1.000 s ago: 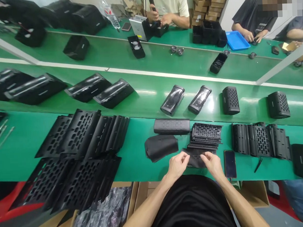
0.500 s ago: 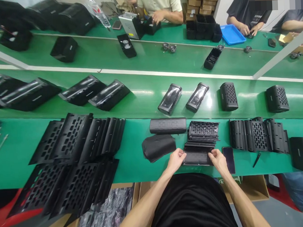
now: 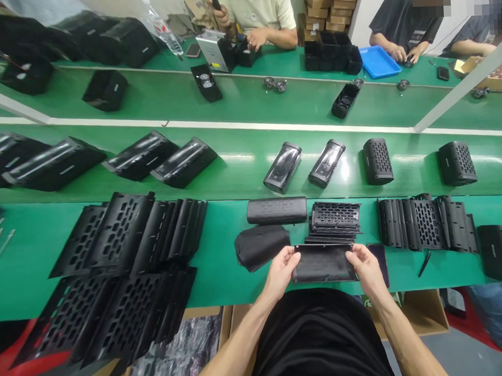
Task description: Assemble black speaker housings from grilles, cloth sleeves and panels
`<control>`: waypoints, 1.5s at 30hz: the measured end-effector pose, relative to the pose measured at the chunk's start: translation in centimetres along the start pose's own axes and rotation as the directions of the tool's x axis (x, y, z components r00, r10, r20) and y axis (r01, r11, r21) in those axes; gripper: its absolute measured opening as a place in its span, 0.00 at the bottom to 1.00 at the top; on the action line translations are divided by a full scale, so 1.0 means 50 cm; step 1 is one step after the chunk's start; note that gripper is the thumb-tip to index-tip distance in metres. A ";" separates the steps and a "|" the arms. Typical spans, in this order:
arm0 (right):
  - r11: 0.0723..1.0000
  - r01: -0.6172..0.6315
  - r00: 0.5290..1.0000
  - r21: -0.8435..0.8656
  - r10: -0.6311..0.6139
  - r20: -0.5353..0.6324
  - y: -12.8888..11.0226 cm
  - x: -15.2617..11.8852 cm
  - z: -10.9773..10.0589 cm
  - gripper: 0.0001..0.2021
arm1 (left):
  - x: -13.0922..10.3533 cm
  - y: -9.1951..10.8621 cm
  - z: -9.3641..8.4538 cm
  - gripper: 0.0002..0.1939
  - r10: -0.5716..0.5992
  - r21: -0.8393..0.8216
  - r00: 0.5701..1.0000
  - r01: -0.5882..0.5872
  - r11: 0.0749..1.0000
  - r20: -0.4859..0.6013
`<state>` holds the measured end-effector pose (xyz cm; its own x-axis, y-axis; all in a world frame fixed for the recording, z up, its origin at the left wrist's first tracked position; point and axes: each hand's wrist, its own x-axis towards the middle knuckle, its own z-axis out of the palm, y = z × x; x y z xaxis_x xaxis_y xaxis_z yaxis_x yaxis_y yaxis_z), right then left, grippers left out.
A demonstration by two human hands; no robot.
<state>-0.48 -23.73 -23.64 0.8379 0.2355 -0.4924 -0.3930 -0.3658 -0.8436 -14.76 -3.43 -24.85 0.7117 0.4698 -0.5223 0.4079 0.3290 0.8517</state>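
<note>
A black curved speaker grille (image 3: pixel 324 264) is held level just above the front edge of the bench, its inner side up and covered by dark mesh cloth. My left hand (image 3: pixel 283 268) pinches its left end, thumb on top. At the opposite end, my right hand (image 3: pixel 365 263) grips it the same way. Directly behind lies a stack of slotted grilles (image 3: pixel 335 213). A pile of black cloth pieces (image 3: pixel 262 247) rests near my left hand, with one more black grille (image 3: pixel 276 210) behind it. Partly covered by my right hand is a phone (image 3: pixel 379 260).
Large perforated grilles (image 3: pixel 124 231) are piled at left, some overhanging the edge. More grilles (image 3: pixel 427 223) stand at right beside a black pen (image 3: pixel 424 263). Speaker housings (image 3: pixel 283 167) sit on the green conveyor (image 3: pixel 234 166). Across it, co-workers handle parts near a blue tray (image 3: pixel 380 61).
Both hands have shifted slightly left and tilted the grille so more of its lined inner side faces up. It now sits clearer of the stack behind.
</note>
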 end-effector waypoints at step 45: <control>0.915 -0.042 0.998 0.402 0.019 0.062 -0.155 -0.069 -0.009 0.20 | -0.037 0.111 -0.041 0.25 0.164 -0.386 0.943 -0.042 0.921 0.288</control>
<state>-0.14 -22.13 -15.33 0.8054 0.2836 -0.5204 -0.5470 0.0178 -0.8369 -14.98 -0.82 -19.21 0.9032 0.2610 -0.3409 0.1250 0.5998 0.7903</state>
